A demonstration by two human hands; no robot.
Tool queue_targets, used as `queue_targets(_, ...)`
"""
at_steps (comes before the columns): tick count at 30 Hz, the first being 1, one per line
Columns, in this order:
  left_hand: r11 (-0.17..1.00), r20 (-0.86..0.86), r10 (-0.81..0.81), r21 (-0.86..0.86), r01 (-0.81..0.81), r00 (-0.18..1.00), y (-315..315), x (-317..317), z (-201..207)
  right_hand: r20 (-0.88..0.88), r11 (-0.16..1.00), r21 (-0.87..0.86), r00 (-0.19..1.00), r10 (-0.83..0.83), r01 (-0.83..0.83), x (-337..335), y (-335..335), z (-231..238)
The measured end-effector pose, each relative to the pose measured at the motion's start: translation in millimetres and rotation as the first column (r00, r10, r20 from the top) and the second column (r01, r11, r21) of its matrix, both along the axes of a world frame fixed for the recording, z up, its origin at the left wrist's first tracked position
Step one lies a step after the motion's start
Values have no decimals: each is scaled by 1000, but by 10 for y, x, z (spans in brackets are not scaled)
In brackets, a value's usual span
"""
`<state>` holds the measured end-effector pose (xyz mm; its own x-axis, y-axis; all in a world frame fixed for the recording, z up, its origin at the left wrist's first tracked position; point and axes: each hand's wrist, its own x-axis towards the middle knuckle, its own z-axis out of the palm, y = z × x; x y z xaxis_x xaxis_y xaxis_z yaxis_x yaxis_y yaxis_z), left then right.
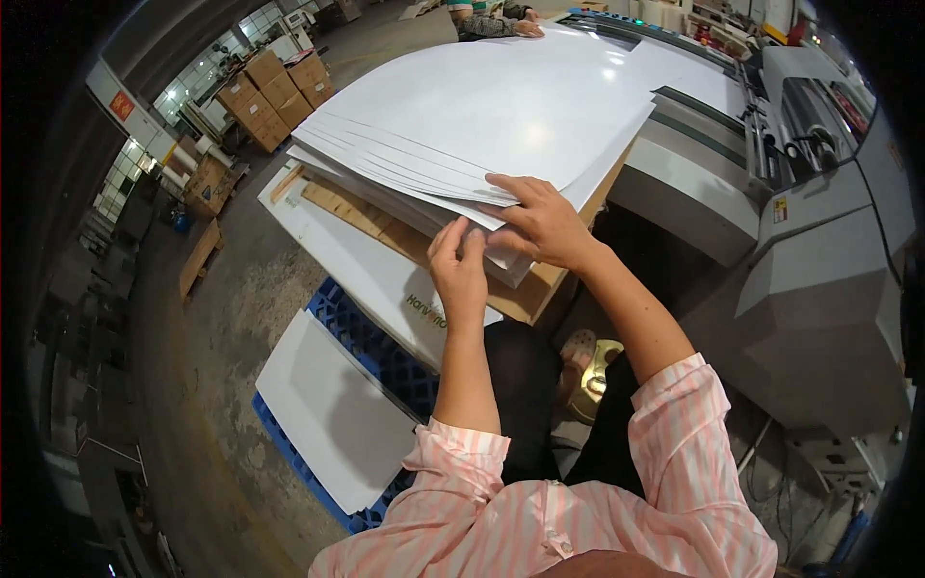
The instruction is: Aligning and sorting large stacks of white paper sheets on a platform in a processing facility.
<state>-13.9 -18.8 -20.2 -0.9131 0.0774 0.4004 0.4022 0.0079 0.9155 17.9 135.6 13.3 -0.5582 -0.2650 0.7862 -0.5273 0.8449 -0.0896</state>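
Observation:
A thick stack of large white sheets (pixel 462 106) lies in front of me, its near edges fanned out in steps. My right hand (pixel 544 223) grips the near corner of the upper sheets, fingers over the top and thumb tucked toward the underside. Just left of it, my left hand (pixel 457 272) points upward with fingers extended, its fingertips against or very close to the sheets' edge below that corner. The exact contact of the left fingertips is hard to see. Beneath the stack shows a wooden board (pixel 371 222) over a white panel (pixel 376 279).
A blue plastic pallet (pixel 332 294) with a smaller white stack (pixel 332 414) stands at lower left. On the right is a grey machine (pixel 809 231) with rollers. Another person's hand (pixel 527 29) rests at the sheets' far edge. Cardboard boxes (pixel 275 91) are piled at far left.

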Motion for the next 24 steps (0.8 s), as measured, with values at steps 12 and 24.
queue_targets(12, 692, -252, -165, -719, -70, 953, -146, 235, 150, 173, 273, -956, 960, 222, 109, -113, -116, 204)
queue_targets(24, 828, -117, -25, -559, -45, 993, -120, 287, 322, 222, 993, -110, 975, -12, 38, 10, 122, 40)
